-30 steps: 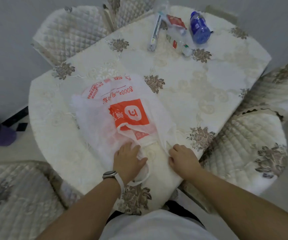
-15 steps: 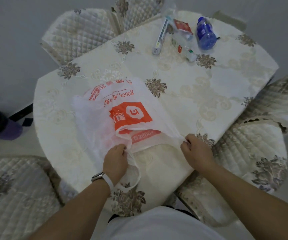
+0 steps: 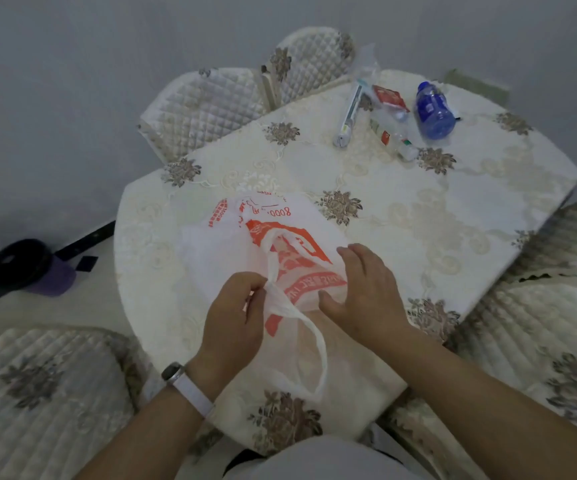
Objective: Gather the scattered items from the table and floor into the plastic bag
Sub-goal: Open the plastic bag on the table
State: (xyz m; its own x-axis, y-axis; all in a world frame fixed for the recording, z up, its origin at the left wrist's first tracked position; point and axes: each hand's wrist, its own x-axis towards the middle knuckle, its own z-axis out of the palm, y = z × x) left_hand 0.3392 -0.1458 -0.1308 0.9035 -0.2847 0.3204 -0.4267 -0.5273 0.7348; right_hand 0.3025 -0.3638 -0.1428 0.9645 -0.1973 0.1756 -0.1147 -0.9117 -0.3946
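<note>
Both hands work at the white and orange plastic bag (image 3: pixel 280 251) lying on the near half of the table (image 3: pixel 470 202): the left hand (image 3: pixel 235 317) pinches a bag handle between thumb and fingers, while the right hand (image 3: pixel 366 292) lies loose, fingers spread flat on the bag's printed face. At about one o'clock, well apart from the bag near the far edge, lie a blue bottle (image 3: pixel 432 110), a red packet (image 3: pixel 389 98), a long tube (image 3: pixel 349 116) and a small clear bottle (image 3: pixel 396 135).
</note>
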